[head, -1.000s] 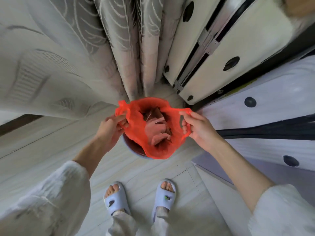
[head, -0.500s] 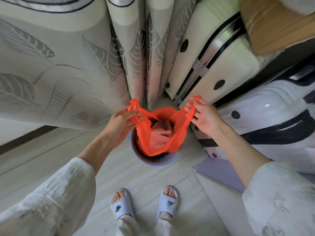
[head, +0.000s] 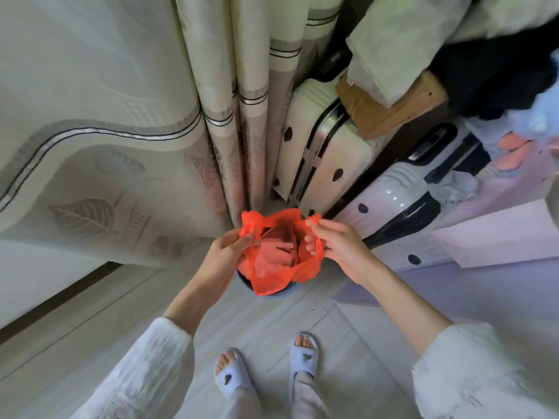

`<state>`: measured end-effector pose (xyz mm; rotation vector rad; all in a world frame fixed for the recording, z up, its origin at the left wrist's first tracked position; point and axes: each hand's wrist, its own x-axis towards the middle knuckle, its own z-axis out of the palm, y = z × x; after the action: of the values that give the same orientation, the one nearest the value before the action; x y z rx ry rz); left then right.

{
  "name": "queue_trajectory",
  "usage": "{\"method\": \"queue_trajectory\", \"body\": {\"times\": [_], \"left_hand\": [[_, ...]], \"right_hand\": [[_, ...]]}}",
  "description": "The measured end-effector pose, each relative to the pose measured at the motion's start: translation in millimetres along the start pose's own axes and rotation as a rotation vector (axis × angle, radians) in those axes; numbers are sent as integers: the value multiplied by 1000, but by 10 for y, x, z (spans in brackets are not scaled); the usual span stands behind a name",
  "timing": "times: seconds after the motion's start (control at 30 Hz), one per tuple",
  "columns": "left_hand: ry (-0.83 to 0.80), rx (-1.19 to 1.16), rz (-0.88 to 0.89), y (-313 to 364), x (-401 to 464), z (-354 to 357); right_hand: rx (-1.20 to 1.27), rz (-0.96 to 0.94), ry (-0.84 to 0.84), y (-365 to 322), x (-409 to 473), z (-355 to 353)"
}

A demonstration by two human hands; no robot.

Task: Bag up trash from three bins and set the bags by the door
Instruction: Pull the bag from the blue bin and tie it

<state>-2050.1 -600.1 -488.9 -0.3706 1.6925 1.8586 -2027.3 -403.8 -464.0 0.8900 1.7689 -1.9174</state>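
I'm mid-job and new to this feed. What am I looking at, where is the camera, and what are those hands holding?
There is no machine here: a person wears one wide-angle camera on the head, looking down. The left hand and right hand each pinch a side of the orange bag, which holds trash and sits over a dark round bin on the pale floor. Beyond it hang curtains, with suitcases on the right. The slippers below are the person's.
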Motion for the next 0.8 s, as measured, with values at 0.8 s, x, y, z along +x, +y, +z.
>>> {"method": "queue_trajectory", "body": {"times": [0.8], "left_hand": [[159,99,98,-1180,-2105,656]], "right_hand": [[-16,-131,-162,1669,-1959,-1032]]}}
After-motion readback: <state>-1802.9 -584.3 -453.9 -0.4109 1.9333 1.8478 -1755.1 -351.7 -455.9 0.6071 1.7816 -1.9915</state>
